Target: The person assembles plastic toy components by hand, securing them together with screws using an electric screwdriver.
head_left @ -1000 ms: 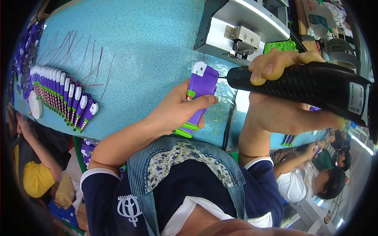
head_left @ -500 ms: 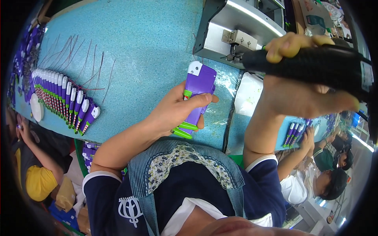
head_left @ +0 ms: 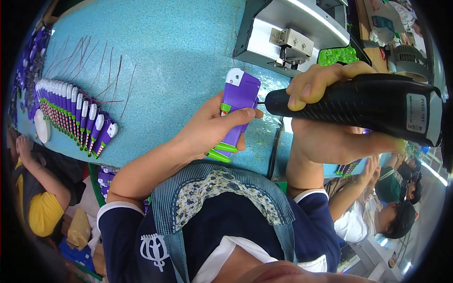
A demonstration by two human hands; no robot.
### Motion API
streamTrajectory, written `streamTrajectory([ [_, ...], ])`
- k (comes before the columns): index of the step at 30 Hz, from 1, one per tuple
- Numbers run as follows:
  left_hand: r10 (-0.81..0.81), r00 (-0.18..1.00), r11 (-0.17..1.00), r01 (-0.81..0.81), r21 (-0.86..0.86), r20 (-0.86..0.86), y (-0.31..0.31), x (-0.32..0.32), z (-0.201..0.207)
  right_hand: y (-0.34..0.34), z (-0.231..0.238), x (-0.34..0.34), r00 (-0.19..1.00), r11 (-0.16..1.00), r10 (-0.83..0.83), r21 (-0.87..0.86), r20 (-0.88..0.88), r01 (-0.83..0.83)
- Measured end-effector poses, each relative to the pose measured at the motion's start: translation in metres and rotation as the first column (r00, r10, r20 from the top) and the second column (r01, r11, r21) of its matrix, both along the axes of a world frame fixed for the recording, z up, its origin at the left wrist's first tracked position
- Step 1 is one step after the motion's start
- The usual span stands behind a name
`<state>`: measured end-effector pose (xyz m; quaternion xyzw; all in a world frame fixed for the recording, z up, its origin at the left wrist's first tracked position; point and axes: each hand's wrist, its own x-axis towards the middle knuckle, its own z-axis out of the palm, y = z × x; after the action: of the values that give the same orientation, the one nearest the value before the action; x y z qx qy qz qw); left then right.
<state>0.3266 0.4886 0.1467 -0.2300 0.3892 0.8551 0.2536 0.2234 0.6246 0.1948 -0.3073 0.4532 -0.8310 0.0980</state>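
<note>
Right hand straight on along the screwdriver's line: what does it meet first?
Likely the purple piece in the left hand, at its right edge. The tip of the black screwdriver appears at that edge; depth makes actual contact hard to confirm.

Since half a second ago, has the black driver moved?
Yes: the black driver shifted left and downward in view, relative to the silver machine.

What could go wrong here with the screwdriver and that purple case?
1. The bit might slip and nick the left hand, whose thumb lies close to the bit's tip.
2. The purple case might twist if the black screwdriver in the right hand spins: only the left hand visibly steadies it.
</note>
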Motion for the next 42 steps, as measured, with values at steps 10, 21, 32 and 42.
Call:
streamTrajectory([
  [10,0.122,0.993,0.991,-0.121,-0.048,-0.001,-0.015,0.006,0.003,0.006,-0.004,-0.007,0.992,0.992,-0.124,-0.021,0.031,0.125],
  [21,0.168,0.986,0.986,-0.168,-0.002,-0.022,-0.016,0.017,0.003,-0.004,0.006,-0.011,0.987,0.972,-0.147,-0.196,-0.07,0.131],
  [32,0.162,0.976,0.98,-0.142,0.137,-0.148,-0.015,0.023,0.021,0.023,0.063,-0.081,0.735,0.969,-0.239,-0.105,-0.634,0.224],
  [42,0.107,0.981,0.994,-0.106,0.02,-0.162,-0.009,0.025,0.02,0.0,0.047,0.013,0.989,0.994,-0.078,0.062,-0.123,0.086],
])
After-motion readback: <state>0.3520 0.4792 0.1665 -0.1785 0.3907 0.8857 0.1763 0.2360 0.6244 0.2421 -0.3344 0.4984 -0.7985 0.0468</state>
